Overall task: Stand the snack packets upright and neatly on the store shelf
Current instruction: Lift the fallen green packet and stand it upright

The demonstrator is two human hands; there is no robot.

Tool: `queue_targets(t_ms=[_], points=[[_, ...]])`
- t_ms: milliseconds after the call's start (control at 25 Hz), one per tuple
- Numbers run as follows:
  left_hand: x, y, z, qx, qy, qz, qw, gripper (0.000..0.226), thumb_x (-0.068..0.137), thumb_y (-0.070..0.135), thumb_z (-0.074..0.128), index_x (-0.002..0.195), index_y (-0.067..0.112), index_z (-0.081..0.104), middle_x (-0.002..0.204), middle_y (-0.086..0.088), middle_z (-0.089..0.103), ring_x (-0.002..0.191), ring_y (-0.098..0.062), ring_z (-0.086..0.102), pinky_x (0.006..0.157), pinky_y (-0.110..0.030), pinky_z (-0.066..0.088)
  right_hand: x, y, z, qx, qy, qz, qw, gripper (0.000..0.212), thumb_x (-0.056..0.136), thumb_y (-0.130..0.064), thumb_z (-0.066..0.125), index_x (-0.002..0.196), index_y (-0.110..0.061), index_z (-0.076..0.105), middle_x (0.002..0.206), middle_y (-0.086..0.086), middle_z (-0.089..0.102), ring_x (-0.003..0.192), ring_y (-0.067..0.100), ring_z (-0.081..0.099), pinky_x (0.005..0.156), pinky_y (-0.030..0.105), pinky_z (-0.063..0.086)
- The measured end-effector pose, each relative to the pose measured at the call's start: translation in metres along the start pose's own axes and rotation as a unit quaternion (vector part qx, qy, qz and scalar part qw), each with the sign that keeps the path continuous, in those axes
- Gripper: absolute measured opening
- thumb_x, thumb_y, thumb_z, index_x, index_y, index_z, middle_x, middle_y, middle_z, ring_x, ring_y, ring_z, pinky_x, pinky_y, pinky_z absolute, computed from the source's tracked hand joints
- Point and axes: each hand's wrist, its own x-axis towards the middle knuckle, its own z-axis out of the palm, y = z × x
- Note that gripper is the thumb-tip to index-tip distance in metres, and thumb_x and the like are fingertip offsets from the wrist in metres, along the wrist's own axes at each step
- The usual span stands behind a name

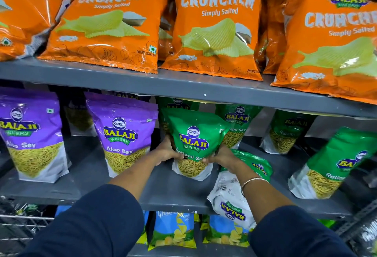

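Observation:
A green Ratlami Sev packet (193, 140) stands upright on the grey middle shelf (163, 187), held from both sides. My left hand (167, 150) grips its left edge and my right hand (222, 158) grips its lower right edge. Just right of it another green packet (234, 193) lies flat on its face, its white back up, partly under my right forearm and hanging over the shelf's front edge. More green packets stand behind (236, 122) and at the right (330, 165). Two purple Aloo Sev packets (122, 134) (32, 134) stand upright at the left.
Orange Crunchem wafer bags (216, 24) lean along the upper shelf (183, 87). Blue and green chip bags (173, 230) sit on the shelf below. A wire basket (20, 222) is at the lower left and a metal bracket (359, 222) at the lower right.

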Motion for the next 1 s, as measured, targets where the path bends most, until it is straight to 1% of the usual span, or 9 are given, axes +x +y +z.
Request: queue_targets(t_ms=[200,320,440,560,640,720,800,920,1000], points=[[-0.008,0.003,0.009,-0.012,0.021,0.025,0.999,0.086,0.064,0.006,0.081,0.135,0.01,0.033,0.135,-0.013,0.054,0.126,-0.027,0.049,0.107,-0.036,0.041,-0.002,-0.005,0.003,0.039,0.012,0.01,0.999,0.064,0.069,0.013,0.071,0.128,0.006,0.046,0.13,0.022,0.058,0.124,0.032,0.052,0.103,0.032,0.039],[-0.014,0.007,0.01,0.031,0.013,-0.041,0.999,0.091,0.068,0.014,0.079,0.138,0.008,0.021,0.138,-0.009,0.046,0.124,-0.028,0.049,0.097,-0.041,0.046,0.002,0.0,-0.001,0.01,0.032,0.023,0.999,0.07,0.066,0.012,0.074,0.129,0.003,0.043,0.129,0.022,0.058,0.122,0.035,0.053,0.108,0.042,0.041],[-0.034,0.019,0.007,0.197,-0.162,-0.22,0.941,0.064,0.085,0.026,0.062,0.135,0.002,0.031,0.106,-0.012,0.055,0.082,-0.022,0.06,0.096,-0.044,0.05,-0.003,0.002,-0.017,-0.086,0.103,0.049,0.99,0.062,0.07,0.0,0.074,0.126,0.003,0.048,0.128,0.019,0.059,0.121,0.036,0.053,0.105,0.043,0.044],[-0.045,0.038,0.028,0.232,-0.306,-0.264,0.884,0.037,0.095,0.03,0.043,0.114,-0.002,0.045,0.085,-0.012,0.055,0.111,-0.034,0.059,0.11,-0.053,0.036,-0.022,0.004,-0.048,-0.162,0.208,0.131,0.956,0.051,0.077,-0.017,0.073,0.119,0.006,0.053,0.121,0.018,0.06,0.119,0.032,0.055,0.098,0.034,0.044],[-0.044,0.05,0.053,0.221,-0.311,-0.231,0.895,0.043,0.095,0.037,0.039,0.113,-0.002,0.046,0.102,-0.017,0.058,0.13,-0.039,0.045,0.109,-0.053,0.036,-0.037,0.012,-0.066,-0.159,0.241,0.185,0.939,0.039,0.08,-0.025,0.071,0.102,0.004,0.058,0.104,0.02,0.064,0.111,0.032,0.057,0.096,0.036,0.045],[-0.046,0.064,0.083,0.184,-0.285,-0.202,0.919,0.062,0.094,0.044,0.035,0.139,0.002,0.027,0.136,-0.021,0.043,0.135,-0.039,0.036,0.11,-0.051,0.036,-0.053,0.028,-0.082,-0.15,0.235,0.23,0.932,0.041,0.083,-0.029,0.067,0.108,0.002,0.059,0.113,0.021,0.061,0.114,0.031,0.056,0.093,0.034,0.045],[-0.046,0.071,0.116,0.146,-0.258,-0.187,0.937,0.066,0.094,0.048,0.027,0.145,0.006,0.017,0.152,-0.018,0.027,0.139,-0.033,0.032,0.115,-0.048,0.026,-0.062,0.049,-0.092,-0.042,0.216,0.233,0.947,0.023,0.088,-0.024,0.061,0.095,-0.003,0.058,0.11,0.016,0.055,0.093,0.025,0.058,0.074,0.025,0.048],[-0.026,0.062,0.151,0.053,-0.228,-0.18,0.955,0.053,0.088,0.053,0.042,0.116,0.01,0.053,0.111,-0.017,0.07,0.105,-0.014,0.066,0.113,-0.044,0.028,-0.061,0.077,-0.101,0.159,0.164,0.281,0.932,0.026,0.086,-0.02,0.064,0.101,0.0,0.057,0.095,0.013,0.057,0.062,0.021,0.059,0.06,0.022,0.049],[-0.003,0.045,0.164,0.003,-0.176,-0.153,0.972,0.079,0.043,0.075,0.071,0.092,0.013,0.061,0.074,-0.011,0.073,0.069,-0.017,0.064,0.076,-0.033,0.052,-0.055,0.091,-0.108,0.193,0.104,0.322,0.921,0.059,0.082,-0.03,0.067,0.128,-0.003,0.044,0.107,0.014,0.052,0.076,0.025,0.056,0.079,0.035,0.046]])
